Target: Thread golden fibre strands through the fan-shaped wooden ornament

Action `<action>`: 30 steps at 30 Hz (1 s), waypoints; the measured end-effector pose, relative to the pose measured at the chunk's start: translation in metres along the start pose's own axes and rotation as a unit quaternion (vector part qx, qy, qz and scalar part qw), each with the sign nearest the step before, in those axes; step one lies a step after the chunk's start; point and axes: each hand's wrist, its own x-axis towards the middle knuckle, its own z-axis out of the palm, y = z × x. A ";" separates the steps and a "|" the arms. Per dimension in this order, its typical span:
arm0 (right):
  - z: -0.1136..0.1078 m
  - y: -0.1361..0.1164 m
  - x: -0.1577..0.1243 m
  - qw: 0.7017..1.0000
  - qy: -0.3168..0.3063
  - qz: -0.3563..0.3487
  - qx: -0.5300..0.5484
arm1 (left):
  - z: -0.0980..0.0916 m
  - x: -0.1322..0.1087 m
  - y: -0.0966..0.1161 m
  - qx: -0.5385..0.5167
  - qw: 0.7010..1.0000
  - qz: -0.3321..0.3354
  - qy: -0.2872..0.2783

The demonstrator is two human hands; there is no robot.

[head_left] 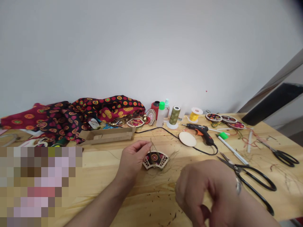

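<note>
My left hand (133, 157) pinches a thin olive cord (152, 146) between thumb and fingertips. The cord runs down to a fan-shaped wooden ornament (155, 159) with cut-out edges and a dark patterned fabric centre, lying on the table just right of the fingers. Loose thread ends (172, 156) spread from its right side. Nearer the camera, my right hand (201, 189) is raised over the table, fingers curled in and slightly blurred. Whatever its fingertips may hold is hidden.
Large black-handled scissors (251, 178) lie right, with a smaller pair (285, 157) beyond. A glue gun (201, 130), wooden disc (187, 139), olive thread spool (174, 116), yellow spool (195, 115) and bottles stand behind. A cardboard tray (109, 136) and patterned fabric (63, 118) occupy the left.
</note>
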 end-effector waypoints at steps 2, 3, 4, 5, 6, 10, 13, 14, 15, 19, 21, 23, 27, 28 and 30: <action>-0.003 -0.007 -0.010 0.999 0.010 -0.023 -0.026 | 0.000 0.000 0.000 0.002 1.000 -0.003 0.012; -0.004 -0.010 -0.016 0.998 0.045 -0.021 -0.046 | 0.000 0.000 0.000 0.003 1.000 -0.002 0.019; -0.006 -0.013 -0.023 0.994 0.087 -0.009 -0.072 | 0.000 0.000 0.000 0.003 1.000 0.000 0.024; -0.007 -0.015 -0.029 0.985 0.139 0.009 -0.098 | 0.000 0.000 0.000 0.001 1.000 0.004 0.027; -0.009 -0.016 -0.035 0.973 0.186 0.046 -0.128 | 0.000 0.000 -0.001 -0.007 1.000 0.007 0.027; -0.020 -0.002 -0.046 0.826 0.332 0.337 -0.306 | 0.002 0.001 -0.003 -0.066 0.998 0.008 0.001; -0.029 0.013 -0.041 0.570 0.442 0.514 -0.466 | 0.003 0.001 -0.003 -0.066 0.997 -0.003 -0.029; -0.030 0.016 -0.037 0.538 0.464 0.509 -0.487 | 0.004 0.000 -0.003 -0.060 0.998 -0.003 -0.037; -0.031 0.017 -0.031 0.534 0.495 0.479 -0.490 | 0.004 -0.001 -0.002 -0.054 0.998 -0.004 -0.045; -0.026 0.016 0.002 0.662 0.597 0.214 -0.400 | 0.005 -0.006 0.002 -0.042 0.997 -0.020 -0.054; -0.022 0.020 0.021 0.745 0.589 0.132 -0.285 | 0.006 -0.008 0.003 -0.037 0.997 -0.028 -0.059; -0.020 0.027 0.035 0.780 0.582 0.105 -0.202 | 0.007 -0.009 0.003 -0.035 0.996 -0.029 -0.073; -0.018 0.038 0.045 0.823 0.556 0.081 -0.089 | 0.007 -0.010 0.002 -0.044 0.994 -0.024 -0.097; -0.017 0.039 0.045 0.828 0.549 0.086 -0.069 | 0.007 -0.010 0.002 -0.048 0.994 -0.021 -0.101; -0.016 0.040 0.043 0.837 0.538 0.097 -0.031 | 0.007 -0.010 0.002 -0.051 0.993 -0.016 -0.106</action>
